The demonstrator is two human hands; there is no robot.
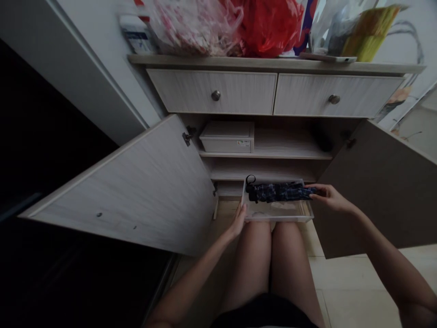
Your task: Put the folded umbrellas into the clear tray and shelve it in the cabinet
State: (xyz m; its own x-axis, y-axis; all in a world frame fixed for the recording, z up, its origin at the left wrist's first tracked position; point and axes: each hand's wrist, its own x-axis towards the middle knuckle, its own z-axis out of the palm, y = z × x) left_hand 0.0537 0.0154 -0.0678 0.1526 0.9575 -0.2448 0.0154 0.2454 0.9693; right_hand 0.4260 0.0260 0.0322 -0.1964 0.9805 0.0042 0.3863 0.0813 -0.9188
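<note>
Where cabinet doors point(136, 191) stand open, a tray point(278, 213) sits above tiles point(355, 278).

We list, lower ctr: folded umbrella point(278, 192), woven cloth, matt; tray point(277, 213), clear plastic, smooth, slight gloss. Left: cabinet door point(129, 191), wood-grain laminate, matt. Upper ctr: drawer knob point(215, 95), metal, satin; carrier bag point(269, 27), red plastic, glossy. Mid shelf: box point(227, 139), white plastic, smooth, approx. matt. Lower right: floor tile point(355, 282), smooth.
</note>
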